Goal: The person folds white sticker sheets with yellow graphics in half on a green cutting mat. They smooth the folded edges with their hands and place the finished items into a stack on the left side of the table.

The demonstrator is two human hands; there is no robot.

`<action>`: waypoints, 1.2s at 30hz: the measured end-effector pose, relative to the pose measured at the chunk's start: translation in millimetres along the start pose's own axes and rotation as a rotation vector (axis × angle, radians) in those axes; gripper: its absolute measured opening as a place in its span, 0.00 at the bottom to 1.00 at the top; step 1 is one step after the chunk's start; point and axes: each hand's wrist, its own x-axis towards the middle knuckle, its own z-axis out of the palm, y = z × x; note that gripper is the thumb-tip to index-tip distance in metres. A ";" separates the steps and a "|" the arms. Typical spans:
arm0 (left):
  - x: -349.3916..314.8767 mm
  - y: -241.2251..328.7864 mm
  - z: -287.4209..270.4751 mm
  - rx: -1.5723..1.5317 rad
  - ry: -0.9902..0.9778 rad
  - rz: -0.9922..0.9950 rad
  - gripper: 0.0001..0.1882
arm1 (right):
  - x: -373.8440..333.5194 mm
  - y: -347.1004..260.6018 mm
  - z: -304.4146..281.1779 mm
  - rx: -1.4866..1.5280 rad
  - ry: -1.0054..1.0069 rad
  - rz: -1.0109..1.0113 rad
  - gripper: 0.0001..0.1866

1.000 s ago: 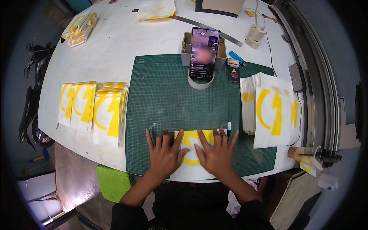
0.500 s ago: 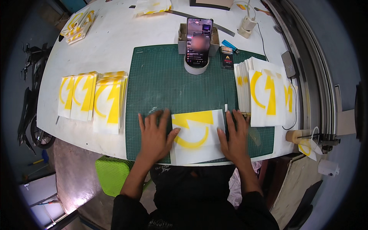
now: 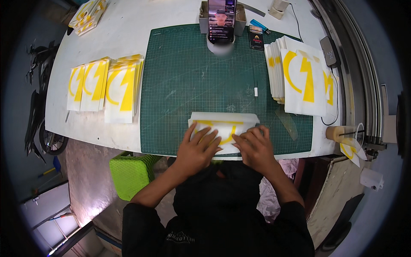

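Note:
A white sheet with a yellow printed shape [image 3: 222, 128] lies at the near edge of the green cutting mat [image 3: 192, 77]. Its far part is curled over toward me, showing a plain pale strip. On its left half rests my left hand [image 3: 197, 150], fingers spread flat and pressing down. My right hand [image 3: 255, 147] is at the sheet's right side, its fingers bent and closed onto the sheet. The hidden underside and the sheet's near edge under my hands cannot be made out fully.
Stacks of similar yellow-printed white sheets stand left [image 3: 124, 90] and right [image 3: 302, 81]. A phone [image 3: 221, 21] leans on a round stand at the back, with a small box [image 3: 256, 38] and blue lighter [image 3: 260, 25] beside it. A clear plastic piece [image 3: 287, 122] lies right; a green stool [image 3: 130, 175] stands below.
The sheet lay flat with my hands at its two sides; now its far part is curled toward me. Both hands have moved inward onto it. The view has shifted, so the table sits higher.

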 end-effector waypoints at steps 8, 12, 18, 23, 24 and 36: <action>-12.4 9.5 8.3 0.130 0.031 -0.003 0.26 | -9.5 -9.5 20.8 -0.050 0.164 -0.082 0.18; -24.9 28.0 9.9 0.034 -0.030 -0.084 0.30 | -21.9 -12.6 19.6 0.014 0.069 -0.047 0.22; -33.2 29.5 10.9 0.003 -0.043 -0.106 0.33 | -26.3 -13.1 24.0 0.018 0.073 -0.052 0.25; -31.9 23.4 12.4 -0.022 -0.060 -0.090 0.34 | -27.1 -13.6 23.7 0.011 0.081 -0.044 0.25; -32.3 23.2 11.7 -0.023 -0.064 -0.089 0.34 | -28.0 -13.9 24.5 0.010 0.082 -0.044 0.25; -34.1 23.0 12.5 -0.007 -0.067 -0.080 0.34 | -29.2 -12.6 27.6 0.007 0.089 -0.038 0.25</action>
